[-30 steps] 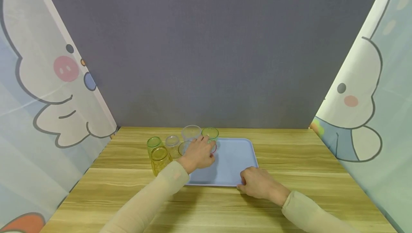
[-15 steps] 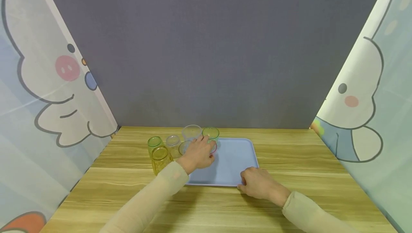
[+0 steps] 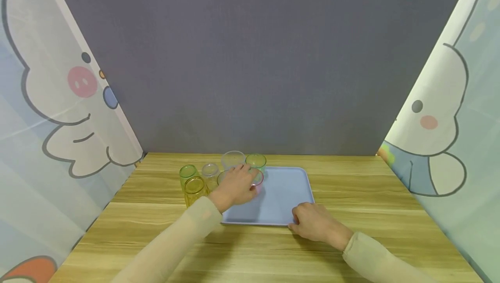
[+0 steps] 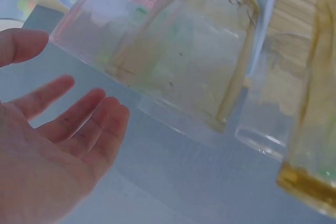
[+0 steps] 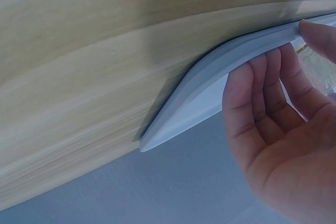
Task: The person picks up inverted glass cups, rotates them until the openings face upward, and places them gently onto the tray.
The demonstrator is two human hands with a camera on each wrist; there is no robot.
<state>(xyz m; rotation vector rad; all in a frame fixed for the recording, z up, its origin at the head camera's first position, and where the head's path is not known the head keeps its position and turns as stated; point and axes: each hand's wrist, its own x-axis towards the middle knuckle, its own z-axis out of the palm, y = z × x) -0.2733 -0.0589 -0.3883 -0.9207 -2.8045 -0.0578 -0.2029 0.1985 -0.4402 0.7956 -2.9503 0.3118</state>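
A light blue tray (image 3: 283, 196) lies on the wooden table. My left hand (image 3: 236, 185) hovers open over the tray's far left part, fingers straight, holding nothing. In the left wrist view my left hand (image 4: 63, 145) is just short of a pink-rimmed cup (image 4: 113, 19) and a pale clear cup (image 4: 194, 56). The pink-rimmed cup (image 3: 257, 178) stands beside a green cup (image 3: 256, 161) on the tray. My right hand (image 3: 314, 224) holds the tray's near right corner. In the right wrist view my right hand (image 5: 278, 129) has its thumb and fingers on the tray's rim (image 5: 210, 82).
Left of the tray stand a large clear cup (image 3: 232, 160), a small clear cup (image 3: 210, 171), a green cup (image 3: 188, 172) and a yellow cup (image 3: 194, 189). Cartoon curtains close both sides and a grey wall stands behind the table.
My left hand has drawn back a little from the green cup, uncovering the pink-rimmed cup. My right hand has stayed on the tray's corner.
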